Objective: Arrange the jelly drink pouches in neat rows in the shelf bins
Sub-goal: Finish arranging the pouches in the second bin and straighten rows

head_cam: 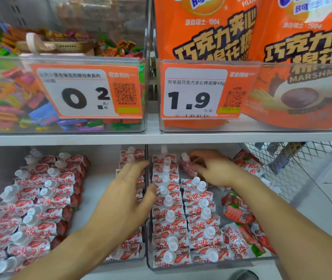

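Red-and-white strawberry jelly drink pouches with white caps fill two clear bins on the lower shelf. The left bin holds rows of pouches on its left and one row along its right wall. In the right bin two neat rows stand at the left, with loose pouches lying flat at the right. My left hand lies with straight fingers over the wall between the bins, its thumb touching the right bin's first row. My right hand pinches a pouch at the back of the second row.
The shelf above carries a clear bin of mixed wrapped candies and a bin of orange marshmallow bags, each with a price tag. The upper shelf's white edge overhangs the pouches. A wire mesh rack stands at the right.
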Tool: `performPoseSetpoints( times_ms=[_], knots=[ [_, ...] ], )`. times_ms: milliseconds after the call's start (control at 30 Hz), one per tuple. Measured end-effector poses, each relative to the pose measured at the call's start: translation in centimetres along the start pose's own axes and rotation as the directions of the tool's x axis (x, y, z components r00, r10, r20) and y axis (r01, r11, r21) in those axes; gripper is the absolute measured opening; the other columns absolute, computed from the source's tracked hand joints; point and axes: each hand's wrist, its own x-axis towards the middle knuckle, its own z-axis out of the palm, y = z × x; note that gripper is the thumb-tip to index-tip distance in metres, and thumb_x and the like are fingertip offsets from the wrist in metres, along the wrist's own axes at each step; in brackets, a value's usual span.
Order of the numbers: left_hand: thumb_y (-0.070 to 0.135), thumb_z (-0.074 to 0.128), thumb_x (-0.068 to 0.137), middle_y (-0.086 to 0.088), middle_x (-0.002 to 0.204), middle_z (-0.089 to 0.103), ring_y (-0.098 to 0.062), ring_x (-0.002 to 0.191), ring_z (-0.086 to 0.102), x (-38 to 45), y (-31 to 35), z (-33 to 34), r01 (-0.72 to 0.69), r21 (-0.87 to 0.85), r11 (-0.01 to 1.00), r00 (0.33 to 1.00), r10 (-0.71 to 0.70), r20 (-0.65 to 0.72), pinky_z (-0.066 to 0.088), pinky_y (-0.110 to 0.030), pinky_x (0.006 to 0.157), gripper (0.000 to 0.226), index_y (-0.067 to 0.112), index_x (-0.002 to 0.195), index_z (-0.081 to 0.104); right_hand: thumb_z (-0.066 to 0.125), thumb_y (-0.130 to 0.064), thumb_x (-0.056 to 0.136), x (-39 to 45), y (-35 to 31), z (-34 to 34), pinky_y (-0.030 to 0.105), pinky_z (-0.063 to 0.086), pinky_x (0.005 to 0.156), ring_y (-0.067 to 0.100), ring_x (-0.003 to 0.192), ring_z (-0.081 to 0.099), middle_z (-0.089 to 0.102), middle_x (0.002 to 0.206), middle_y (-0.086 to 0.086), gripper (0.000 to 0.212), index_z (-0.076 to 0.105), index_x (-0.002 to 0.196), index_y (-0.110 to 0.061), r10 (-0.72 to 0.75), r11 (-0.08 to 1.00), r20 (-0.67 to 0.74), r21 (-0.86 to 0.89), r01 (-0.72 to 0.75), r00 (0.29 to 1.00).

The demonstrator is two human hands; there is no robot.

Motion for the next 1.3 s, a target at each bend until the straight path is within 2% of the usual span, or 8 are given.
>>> performPoseSetpoints(
  times_ms=[133, 267, 667, 833, 933, 1067, 1200, 1300],
  knots=[
    [0.044, 0.046, 0.085, 0.015, 0.130, 0.050, 0.000, 0.106, 0.054, 0.2, -0.1, 0.0, -0.011, 0.031, 0.999, 1.000, 0.010, 0.018, 0.034, -0.005, 0.088, 0.053, 0.025, 0.135, 0.047, 0.066, -0.018, 0.091, -0.3, 1.6, -0.6, 0.041, 0.054, 0.091, 0.016, 0.101, 0.067, 0.072, 0.106, -0.006, 0.013, 0.066, 0.102, -0.025, 0.003, 0.990, 0.006, 0.139, -0.004, 1.000],
    [0.043, 0.044, 0.085, 0.014, 0.129, 0.050, 0.002, 0.100, 0.051, 0.2, 0.1, -0.1, -0.011, 0.043, 0.999, 1.000, 0.010, 0.021, 0.033, -0.005, 0.086, 0.053, 0.025, 0.135, 0.046, 0.057, -0.011, 0.097, -0.8, 1.7, -0.1, 0.029, 0.048, 0.091, 0.012, 0.109, 0.060, 0.064, 0.117, -0.009, 0.028, 0.055, 0.113, -0.033, 0.019, 1.000, 0.192, 0.019, -0.023, 0.981],
    [0.039, 0.049, 0.085, 0.016, 0.124, 0.051, 0.000, 0.098, 0.055, 0.5, 0.3, 0.0, -0.007, 0.057, 0.998, 1.000, 0.007, -0.007, 0.042, -0.016, 0.086, 0.047, 0.025, 0.130, 0.050, 0.038, 0.003, 0.084, -0.4, 0.6, -0.6, 0.045, 0.053, 0.096, 0.024, 0.119, 0.059, 0.043, 0.153, -0.006, 0.074, 0.051, 0.132, -0.052, 0.075, 0.988, 0.339, -0.149, -0.025, 0.938],
    [0.034, 0.061, 0.085, 0.011, 0.123, 0.052, -0.007, 0.100, 0.058, 1.0, 0.6, -0.2, 0.038, 0.063, 0.997, 0.999, -0.038, 0.001, 0.045, -0.020, 0.086, 0.045, 0.023, 0.128, 0.051, 0.042, 0.007, 0.087, -1.6, 0.0, -0.1, 0.035, 0.046, 0.105, 0.021, 0.135, 0.046, 0.038, 0.156, -0.006, 0.077, 0.037, 0.149, -0.038, 0.035, 0.989, 0.367, -0.146, 0.020, 0.930],
    [0.034, 0.065, 0.084, 0.009, 0.123, 0.052, -0.007, 0.095, 0.059, 1.4, 0.9, -0.5, 0.077, 0.066, 0.995, 0.997, -0.078, 0.019, 0.042, -0.016, 0.081, 0.047, 0.022, 0.128, 0.051, 0.043, 0.012, 0.087, -3.6, 0.6, -1.1, 0.022, 0.042, 0.106, 0.003, 0.131, 0.047, 0.045, 0.147, -0.016, 0.075, 0.044, 0.144, -0.038, 0.008, 0.998, 0.228, 0.058, -0.022, 0.974],
    [0.033, 0.067, 0.082, -0.001, 0.118, 0.057, -0.017, 0.102, 0.059, 1.9, 1.2, -0.3, 0.089, 0.141, 0.986, 0.996, -0.087, -0.023, 0.045, -0.025, 0.086, 0.046, 0.017, 0.123, 0.055, 0.066, -0.007, 0.089, -6.2, 2.4, -4.9, 0.000, 0.041, 0.070, -0.008, 0.074, 0.061, 0.068, 0.095, -0.012, 0.040, 0.063, 0.121, -0.030, 0.043, 0.998, -0.323, 0.055, -0.026, 0.946],
    [0.029, 0.071, 0.080, -0.004, 0.107, 0.066, -0.019, 0.091, 0.065, 2.7, 1.7, -0.7, 0.108, 0.143, 0.984, 0.994, -0.103, -0.037, 0.049, -0.025, 0.080, 0.038, 0.015, 0.115, 0.063, 0.079, -0.051, 0.067, -7.9, 5.0, -4.8, 0.036, 0.049, 0.099, 0.024, 0.118, 0.059, 0.060, 0.133, 0.000, 0.076, 0.053, 0.136, -0.033, 0.198, 0.910, -0.160, -0.336, -0.242, 0.967],
    [0.025, 0.073, 0.078, -0.008, 0.107, 0.068, -0.024, 0.094, 0.066, 2.8, 2.1, -0.5, 0.124, 0.159, 0.979, 0.991, -0.116, -0.061, 0.050, -0.031, 0.083, 0.042, 0.012, 0.117, 0.064, 0.075, -0.034, 0.069, -8.3, 6.2, -4.6, 0.037, 0.052, 0.095, 0.022, 0.114, 0.062, 0.066, 0.126, -0.001, 0.058, 0.064, 0.127, -0.034, 0.165, 0.939, -0.179, -0.274, -0.210, 0.970]
  ],
)
